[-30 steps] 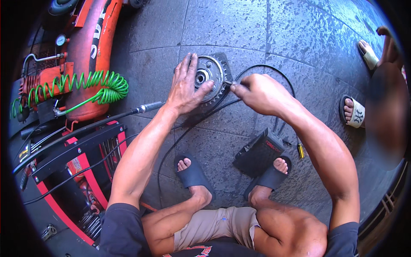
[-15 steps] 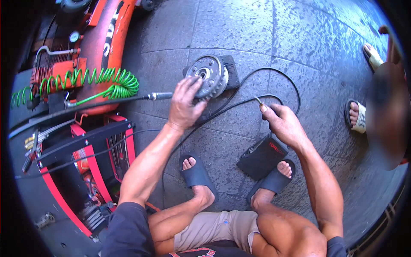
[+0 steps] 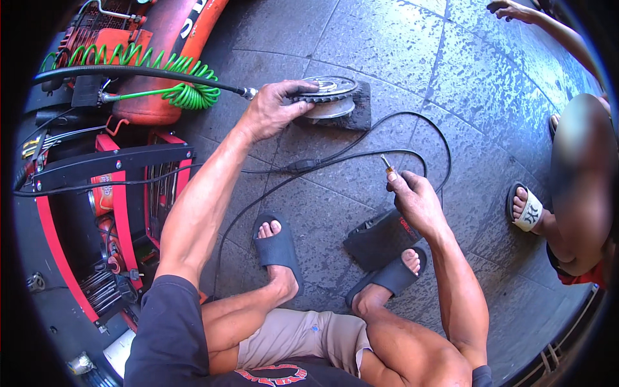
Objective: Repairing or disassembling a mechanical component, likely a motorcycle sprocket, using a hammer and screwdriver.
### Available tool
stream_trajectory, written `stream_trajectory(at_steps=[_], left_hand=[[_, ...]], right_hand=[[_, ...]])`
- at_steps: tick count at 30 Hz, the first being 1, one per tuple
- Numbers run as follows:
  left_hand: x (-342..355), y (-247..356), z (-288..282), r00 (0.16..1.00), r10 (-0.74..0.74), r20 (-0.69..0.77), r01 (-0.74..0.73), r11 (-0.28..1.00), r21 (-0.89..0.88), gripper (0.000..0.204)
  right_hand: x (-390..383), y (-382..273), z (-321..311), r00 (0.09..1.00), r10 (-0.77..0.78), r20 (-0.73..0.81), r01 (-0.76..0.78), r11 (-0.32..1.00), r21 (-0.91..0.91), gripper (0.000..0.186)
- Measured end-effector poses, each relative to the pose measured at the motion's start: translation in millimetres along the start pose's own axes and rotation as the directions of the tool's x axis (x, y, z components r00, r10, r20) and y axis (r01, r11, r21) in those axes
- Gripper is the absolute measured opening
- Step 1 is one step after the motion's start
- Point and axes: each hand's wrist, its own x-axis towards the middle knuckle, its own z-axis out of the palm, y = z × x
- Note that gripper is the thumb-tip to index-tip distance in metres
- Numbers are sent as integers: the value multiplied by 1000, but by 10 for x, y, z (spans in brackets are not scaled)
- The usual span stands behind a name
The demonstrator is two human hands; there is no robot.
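Observation:
My left hand (image 3: 274,111) grips the edge of a round metal wheel (image 3: 332,106) with a toothed rim, fingers on top and thumb below. The wheel is tilted on a dark flat block (image 3: 362,106) on the floor. In my closed right hand (image 3: 416,200) is a small tool that looks like a screwdriver (image 3: 388,164), with a thin metal tip and an amber collar. Its tip points up, apart from the wheel. Most of its handle is hidden in my fingers.
A red tank (image 3: 155,77) with a coiled green hose (image 3: 193,90) stands at left, above a red-and-black tool cart (image 3: 116,161). Black cable (image 3: 445,148) loops across the floor. Beside my right foot lies a black case (image 3: 374,242). Another person's sandalled foot (image 3: 529,209) is at right.
The wheel has been tipped from facing up toward me to nearly edge-on, with my left hand still on it. The screwdriver now points more upright. Another person's hand has appeared at upper right.

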Motion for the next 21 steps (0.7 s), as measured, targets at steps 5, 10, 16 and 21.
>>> stream_trajectory(at_steps=[5, 10, 16, 21], left_hand=[[48, 1, 14, 999, -50, 4, 50, 995, -84, 35], [53, -74, 54, 998, -57, -14, 54, 983, -175, 35], [42, -103, 106, 996, -27, -86, 11, 984, -177, 31], [-76, 7, 176, 995, -13, -102, 5, 997, -78, 24]], right_hand=[[-35, 44, 0, 998, -59, -4, 59, 997, -54, 51], [-60, 42, -13, 999, -30, 15, 31, 997, -76, 53], [-43, 60, -16, 999, -18, 33, 21, 996, -87, 53], [-21, 96, -1, 999, -17, 29, 20, 995, -100, 54]])
